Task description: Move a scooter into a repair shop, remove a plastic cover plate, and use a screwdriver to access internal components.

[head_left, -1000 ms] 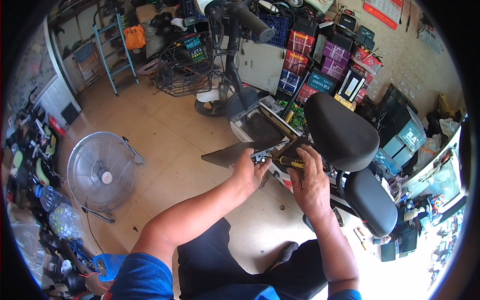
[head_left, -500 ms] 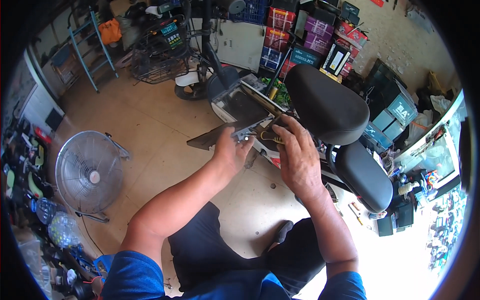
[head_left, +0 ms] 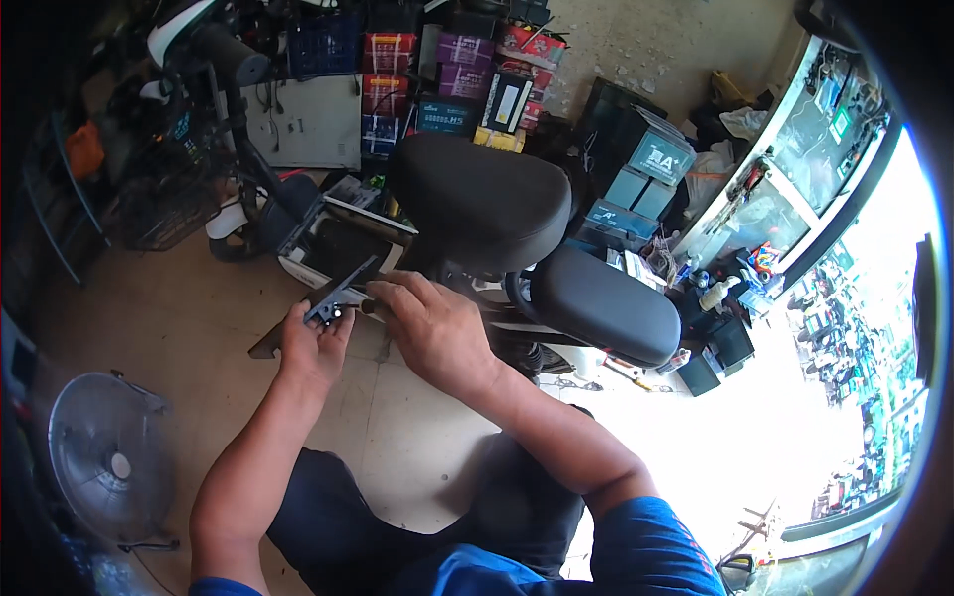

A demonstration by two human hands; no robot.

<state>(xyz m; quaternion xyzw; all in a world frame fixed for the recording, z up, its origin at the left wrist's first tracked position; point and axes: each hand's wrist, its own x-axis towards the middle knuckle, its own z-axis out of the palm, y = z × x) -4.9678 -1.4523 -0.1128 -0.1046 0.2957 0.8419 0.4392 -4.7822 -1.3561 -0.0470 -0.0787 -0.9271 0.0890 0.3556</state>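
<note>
A dark flat panel (head_left: 269, 344) with a small metal bracket (head_left: 323, 312) on it is tilted in my left hand (head_left: 312, 350), whose fingers and thumb close around its edge. In my right hand (head_left: 435, 333) is a screwdriver (head_left: 369, 307); its handle is mostly hidden by the curled fingers, and its tip points toward the bracket. Whether the tip touches the bracket I cannot tell. Just beyond both hands stands an electric scooter with a black saddle (head_left: 487, 199), a rear seat pad (head_left: 608, 306) and an open-looking footwell (head_left: 343, 246).
A round floor fan (head_left: 109, 457) stands at the left. Stacked battery boxes (head_left: 388, 89) line the back wall, with more teal and grey batteries (head_left: 658, 157) to the right. A glass cabinet (head_left: 760, 214) and a bright doorway lie at the far right.
My view has turned to the right, so the scooter and fan sit further left. Both hands still hold the panel and screwdriver close together; the right wrist has rotated, showing more of the hand's back.
</note>
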